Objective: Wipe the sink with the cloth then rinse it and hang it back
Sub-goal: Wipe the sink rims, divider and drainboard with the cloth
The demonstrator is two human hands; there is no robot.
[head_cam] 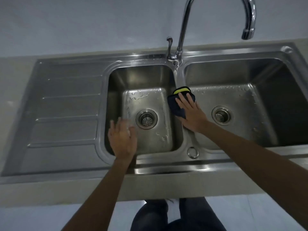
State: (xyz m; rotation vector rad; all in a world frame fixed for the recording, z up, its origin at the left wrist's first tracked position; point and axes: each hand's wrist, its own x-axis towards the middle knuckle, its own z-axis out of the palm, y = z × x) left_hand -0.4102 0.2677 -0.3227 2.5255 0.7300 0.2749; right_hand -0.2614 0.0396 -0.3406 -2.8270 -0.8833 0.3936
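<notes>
This place is a kitchen. A double-bowl stainless steel sink (pixel 166 165) with a ribbed draining board (pixel 66 114) is set into a pale counter (pixel 150 189). A tall curved tap (pixel 184 30) stands behind it, before a plain wall (pixel 83 22).

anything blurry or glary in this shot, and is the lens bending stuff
Head view: the left hand is motion-blurred, while the right hand pressing the cloth is sharp; glare streaks the faucet and the front rim of the sink; the wide lens bows the counter edge.
</notes>
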